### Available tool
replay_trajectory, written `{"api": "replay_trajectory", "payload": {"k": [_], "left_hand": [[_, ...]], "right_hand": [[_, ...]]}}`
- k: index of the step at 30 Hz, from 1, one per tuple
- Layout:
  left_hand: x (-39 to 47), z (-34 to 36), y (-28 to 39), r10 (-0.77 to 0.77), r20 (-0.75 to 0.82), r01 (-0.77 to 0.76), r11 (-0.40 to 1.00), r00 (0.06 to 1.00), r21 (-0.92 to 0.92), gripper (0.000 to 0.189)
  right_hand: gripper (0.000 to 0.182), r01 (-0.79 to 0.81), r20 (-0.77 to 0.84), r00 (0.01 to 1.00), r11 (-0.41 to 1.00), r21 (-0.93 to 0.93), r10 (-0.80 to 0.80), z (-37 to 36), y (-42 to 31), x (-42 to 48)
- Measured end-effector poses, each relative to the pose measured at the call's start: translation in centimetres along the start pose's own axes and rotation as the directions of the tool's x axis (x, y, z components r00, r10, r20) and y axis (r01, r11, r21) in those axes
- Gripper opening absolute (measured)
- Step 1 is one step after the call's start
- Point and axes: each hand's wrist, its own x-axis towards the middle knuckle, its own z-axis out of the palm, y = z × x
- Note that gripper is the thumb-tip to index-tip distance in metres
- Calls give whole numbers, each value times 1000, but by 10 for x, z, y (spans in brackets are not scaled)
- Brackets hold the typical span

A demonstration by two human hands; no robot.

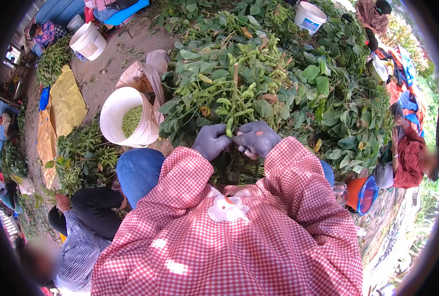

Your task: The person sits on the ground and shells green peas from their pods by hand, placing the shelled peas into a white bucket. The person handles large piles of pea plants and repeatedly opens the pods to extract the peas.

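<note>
Both my hands wear grey gloves and meet at the near side of a heap of leafy bean plants [204,66]. My left hand [213,141] and my right hand [258,138] are closed on a bean plant stem [235,83] that points away from me. Plump green pods [245,112] hang along this stem. One pod [229,127] lies right at my left fingertips. The right glove has a hole on its back, and bare fingertips show below it. Where the fingers meet, the exact grip is partly hidden.
A white bucket [110,114] holding shelled green beans tilts beside my left knee, against a pale sack [154,79]. Co-workers sit to the left [82,236] and right [408,159]. An orange bucket [356,192] and more white buckets [90,41] stand around.
</note>
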Motion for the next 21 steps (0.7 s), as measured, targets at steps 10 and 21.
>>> {"api": "replay_trajectory", "payload": {"k": [10, 21], "left_hand": [[4, 1, 0, 390, 98, -398, 845, 916, 358, 27], [7, 3, -3, 374, 72, -351, 764, 925, 541, 25]], "right_hand": [[21, 42, 16, 999, 998, 38, -42, -4, 1, -9], [23, -22, -31, 999, 990, 137, 26, 2, 5, -12]]}}
